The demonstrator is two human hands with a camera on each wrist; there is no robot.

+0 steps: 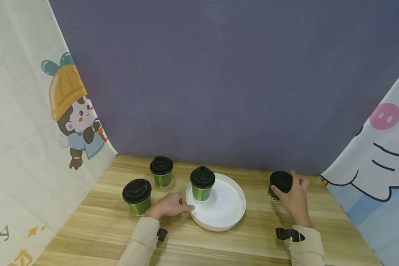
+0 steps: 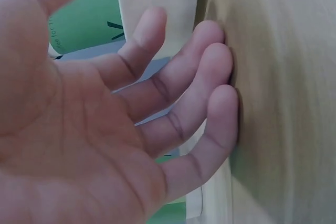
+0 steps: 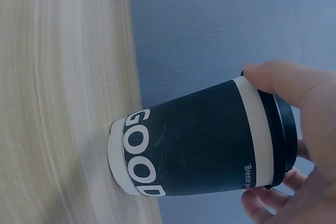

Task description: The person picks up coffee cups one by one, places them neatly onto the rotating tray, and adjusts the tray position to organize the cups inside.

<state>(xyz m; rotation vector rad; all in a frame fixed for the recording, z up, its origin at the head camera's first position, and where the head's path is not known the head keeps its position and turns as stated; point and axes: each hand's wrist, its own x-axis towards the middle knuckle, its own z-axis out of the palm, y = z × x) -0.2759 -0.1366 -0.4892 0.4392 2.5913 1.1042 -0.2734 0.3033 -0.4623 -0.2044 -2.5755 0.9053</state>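
My right hand (image 1: 296, 197) grips a black paper coffee cup (image 3: 199, 137) by its black lid (image 3: 285, 140), thumb on one side and fingers on the other. White letters reading GOOD run round the cup's lower part, and its base is close over the table in the right wrist view. My left hand (image 1: 171, 205) holds the near-left rim of a round white tray (image 1: 224, 210), thumb over the edge and fingers outside, low by the tabletop. A green paper cup (image 1: 201, 193) with a black lid stands upright on the tray's left part.
Two more green cups with black lids stand left of the tray, one farther back (image 1: 162, 180) and one nearer (image 1: 139, 207) by my left wrist. A dark cloth wall (image 1: 219, 92) rises behind the wooden table (image 1: 252, 244); printed curtains hang at both sides.
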